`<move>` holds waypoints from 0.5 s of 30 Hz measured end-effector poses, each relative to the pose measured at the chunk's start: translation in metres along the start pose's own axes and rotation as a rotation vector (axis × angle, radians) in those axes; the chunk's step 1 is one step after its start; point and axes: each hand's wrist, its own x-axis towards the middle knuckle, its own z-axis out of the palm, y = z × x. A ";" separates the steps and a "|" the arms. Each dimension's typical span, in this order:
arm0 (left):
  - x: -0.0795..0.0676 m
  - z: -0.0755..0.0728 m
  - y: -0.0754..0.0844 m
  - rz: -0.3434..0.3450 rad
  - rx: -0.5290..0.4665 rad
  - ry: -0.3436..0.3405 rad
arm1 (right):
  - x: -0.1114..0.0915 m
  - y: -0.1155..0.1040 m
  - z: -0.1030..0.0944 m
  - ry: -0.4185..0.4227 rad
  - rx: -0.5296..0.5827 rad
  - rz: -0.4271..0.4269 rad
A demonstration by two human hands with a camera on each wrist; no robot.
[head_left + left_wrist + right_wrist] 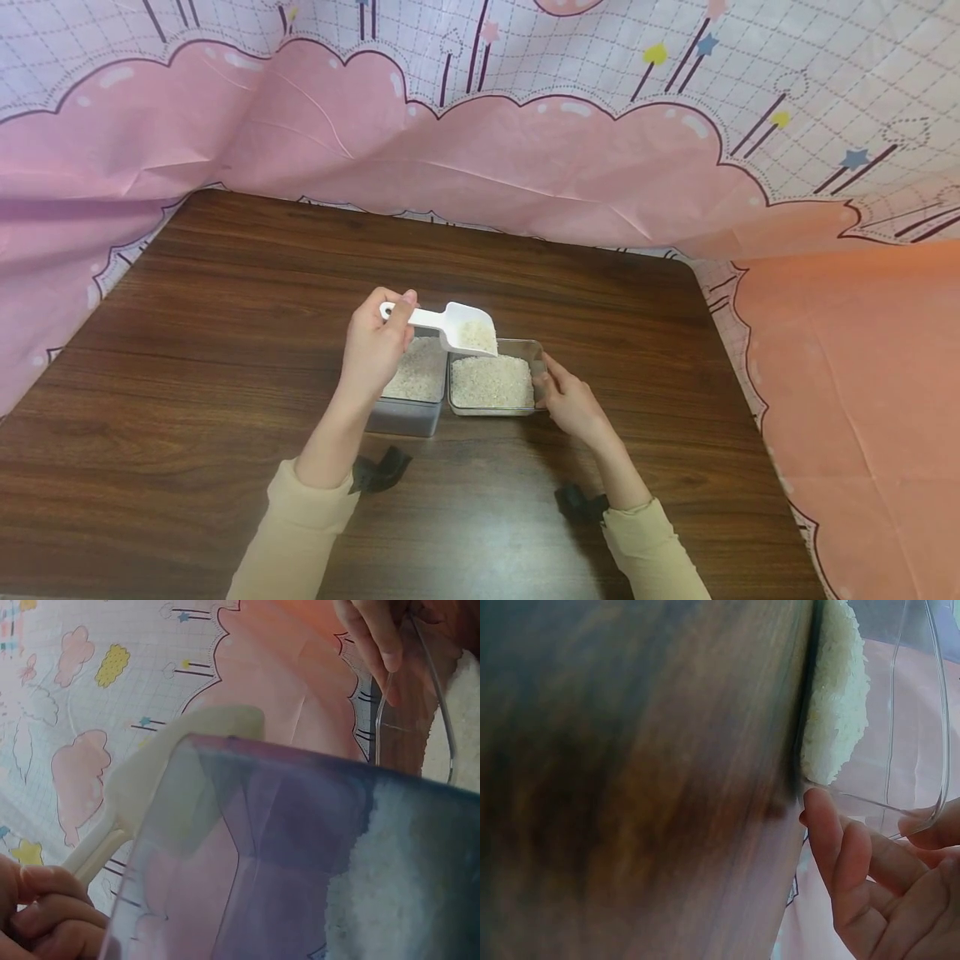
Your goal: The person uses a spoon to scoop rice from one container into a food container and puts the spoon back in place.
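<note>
My left hand [373, 343] grips the handle of a white scoop [431, 318], which carries some rice [477, 336]. The scoop is held above two containers that stand side by side, its lip over the clear container [491, 411] on the right. White rice [491, 382] is heaped in that container. My right hand [576, 407] holds its right end wall, with the thumb at the rim and the fingers [826, 832] along the outside near the bottom. Left of it, a bluish-grey container [405, 421] also holds rice [416, 371], partly hidden behind my left hand and the scoop.
The containers stand on a dark brown wooden table [225, 350]. A patterned pink and white cloth [525, 158] hangs along its back and sides. Black straps [382, 469] show at both wrists, below the beige sleeves [296, 533].
</note>
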 end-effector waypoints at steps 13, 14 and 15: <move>-0.004 0.013 0.009 0.153 0.507 -0.028 | -0.001 0.001 -0.001 -0.009 -0.003 -0.011; -0.005 0.013 0.010 0.151 0.528 -0.035 | -0.001 0.001 -0.001 -0.009 -0.001 -0.011; -0.005 0.014 0.011 0.148 0.548 -0.039 | -0.002 0.001 -0.001 -0.010 -0.002 -0.015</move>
